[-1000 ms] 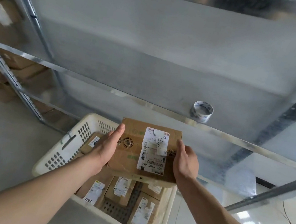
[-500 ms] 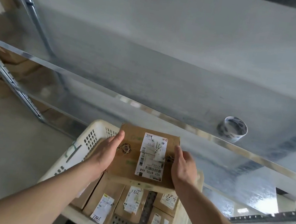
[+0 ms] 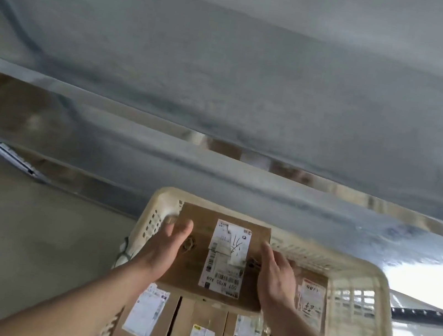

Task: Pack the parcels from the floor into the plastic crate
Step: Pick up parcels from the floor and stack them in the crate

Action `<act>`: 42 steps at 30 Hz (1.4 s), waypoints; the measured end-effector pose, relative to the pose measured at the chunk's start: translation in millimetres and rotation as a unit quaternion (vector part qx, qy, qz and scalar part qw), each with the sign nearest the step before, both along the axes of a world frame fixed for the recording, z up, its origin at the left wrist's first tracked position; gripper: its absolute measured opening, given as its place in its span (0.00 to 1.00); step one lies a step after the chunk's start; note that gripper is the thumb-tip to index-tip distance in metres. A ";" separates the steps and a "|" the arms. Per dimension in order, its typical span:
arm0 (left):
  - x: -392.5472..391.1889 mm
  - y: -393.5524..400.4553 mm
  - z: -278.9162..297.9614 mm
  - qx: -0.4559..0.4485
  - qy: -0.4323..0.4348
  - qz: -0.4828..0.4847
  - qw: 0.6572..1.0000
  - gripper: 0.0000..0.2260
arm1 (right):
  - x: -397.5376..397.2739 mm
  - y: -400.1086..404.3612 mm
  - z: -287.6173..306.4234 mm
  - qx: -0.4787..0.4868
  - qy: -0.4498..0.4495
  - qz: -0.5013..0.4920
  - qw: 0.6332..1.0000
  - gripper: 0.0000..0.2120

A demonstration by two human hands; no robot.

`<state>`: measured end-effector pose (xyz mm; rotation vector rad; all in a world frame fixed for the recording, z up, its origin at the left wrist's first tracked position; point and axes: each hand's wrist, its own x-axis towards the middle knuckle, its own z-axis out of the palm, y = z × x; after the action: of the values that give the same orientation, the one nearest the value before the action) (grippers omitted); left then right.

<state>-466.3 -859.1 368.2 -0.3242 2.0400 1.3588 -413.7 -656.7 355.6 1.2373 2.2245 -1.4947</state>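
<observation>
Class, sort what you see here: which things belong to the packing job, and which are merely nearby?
Job: held parcel; left hand; right hand; plastic crate; packed parcels.
Nearby: metal shelving; floor.

Parcels (image 3: 196, 335) fill the crate's (image 3: 362, 280) near floor; its right side lies open.
</observation>
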 end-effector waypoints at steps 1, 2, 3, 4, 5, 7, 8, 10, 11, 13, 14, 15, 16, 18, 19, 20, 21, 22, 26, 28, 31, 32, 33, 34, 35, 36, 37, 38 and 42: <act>-3.6 -3.3 -10.3 0.002 -0.004 0.002 1.000 0.44 | -4.6 -6.3 -5.5 0.001 -0.004 0.001 1.000 0.31; -7.3 -6.4 -20.9 0.001 -0.006 0.001 1.000 0.44 | -8.9 -10.6 -15.4 0.001 -0.011 0.004 1.000 0.31; -11.1 -9.7 -34.0 -0.004 -0.008 0.000 1.000 0.44 | -12.7 -14.8 -26.7 -0.003 -0.017 0.006 1.000 0.30; -14.4 -12.9 -46.3 -0.012 -0.011 -0.001 1.000 0.43 | -16.5 -19.7 -34.9 -0.004 -0.024 0.012 1.000 0.30; -17.5 -15.9 -58.5 -0.019 -0.015 0.003 1.000 0.42 | -19.8 -22.5 -47.4 -0.006 -0.027 0.021 0.999 0.31; -23.4 -20.9 -78.8 -0.027 -0.024 0.005 0.999 0.43 | -26.5 -27.6 -68.0 -0.007 -0.032 0.022 0.999 0.36; -26.2 -22.9 -88.1 -0.040 -0.033 0.004 0.999 0.43 | -29.8 -30.1 -77.0 -0.010 -0.034 0.025 0.999 0.35; -31.5 -24.5 -104.2 -0.069 -0.047 0.006 0.997 0.39 | -33.9 -36.0 -93.6 -0.016 -0.038 0.027 0.999 0.25; -34.4 -23.6 -109.4 -0.072 -0.047 0.008 0.996 0.37 | -36.3 -37.9 -101.2 -0.016 -0.031 0.021 0.999 0.23; -40.5 -21.8 -118.1 -0.074 -0.033 0.011 0.997 0.36 | -40.0 -42.6 -117.3 -0.028 -0.029 0.023 0.999 0.23; -42.7 -21.9 -122.9 -0.079 -0.019 0.009 0.997 0.36 | -41.2 -46.1 -122.7 -0.041 -0.027 0.027 0.998 0.21; -43.6 -22.5 -126.8 -0.091 -0.004 0.003 0.996 0.37 | -41.3 -49.8 -129.9 -0.054 -0.022 0.032 0.998 0.18; -43.3 -24.2 -133.4 -0.105 0.003 -0.009 0.994 0.39 | -41.1 -53.6 -135.9 -0.067 -0.014 0.039 0.997 0.16; -39.4 -27.9 -146.9 -0.110 0.011 -0.028 0.994 0.43 | -39.6 -61.1 -146.6 -0.078 -0.005 0.047 0.996 0.18; -36.6 -29.2 -153.3 -0.105 0.020 -0.038 0.994 0.44 | -38.4 -63.7 -150.8 -0.080 0.001 0.041 0.996 0.21; -33.3 -29.4 -156.7 -0.107 0.026 -0.052 0.993 0.45 | -37.2 -65.4 -153.8 -0.083 0.004 0.035 0.996 0.21; -29.8 -29.0 -158.4 -0.117 0.029 -0.065 0.991 0.45 | -36.8 -66.4 -154.7 -0.088 0.006 0.031 0.996 0.21; -26.7 -28.2 -159.5 -0.128 0.028 -0.075 0.989 0.45 | -36.4 -66.6 -156.6 -0.093 0.005 0.028 0.995 0.21; -18.7 -24.3 -156.0 -0.163 0.062 -0.102 0.979 0.45 | -36.2 -65.2 -160.3 -0.101 0.007 0.025 0.995 0.24; -19.9 -24.1 -155.0 -0.166 0.071 -0.102 0.978 0.44 | -37.8 -64.1 -158.1 -0.118 0.004 0.026 0.993 0.27; -18.8 -22.7 -153.5 -0.186 0.085 -0.115 0.972 0.42 | -41.3 -63.3 -156.4 -0.140 -0.001 0.054 0.989 0.31; -18.0 -21.8 -154.3 -0.195 0.089 -0.122 0.969 0.40 | -42.2 -62.7 -154.5 -0.147 -0.002 0.066 0.987 0.32; -17.2 -21.3 -155.0 -0.206 0.090 -0.129 0.966 0.39 | -43.2 -61.8 -152.5 -0.157 -0.007 0.077 0.985 0.32; -16.3 -21.1 -156.2 -0.220 0.092 -0.136 0.962 0.37 | -44.9 -60.6 -151.1 -0.165 -0.016 0.085 0.982 0.32; -15.3 -20.9 -156.6 -0.235 0.096 -0.146 0.956 0.36 | -46.8 -59.1 -149.1 -0.172 -0.028 0.095 0.980 0.31; -14.5 -20.3 -156.1 -0.250 0.102 -0.161 0.949 0.34 | -49.1 -57.3 -148.7 -0.171 -0.043 0.109 0.978 0.30; -13.9 -19.3 -154.3 -0.260 0.106 -0.174 0.944 0.33 | -51.4 -56.1 -146.4 -0.163 -0.057 0.126 0.977 0.29; -13.8 -18.1 -152.1 -0.262 0.107 -0.182 0.941 0.32 | -53.3 -55.2 -143.7 -0.149 -0.069 0.141 0.976 0.29; -17.4 -16.4 -131.9 -0.227 0.086 -0.156 0.957 0.34 | -55.6 -53.7 -125.8 -0.077 -0.078 0.186 0.976 0.40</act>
<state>-483.7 -875.4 236.3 -0.0721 2.4202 0.7411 -469.4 -710.4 229.8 0.8047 2.0509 -1.3421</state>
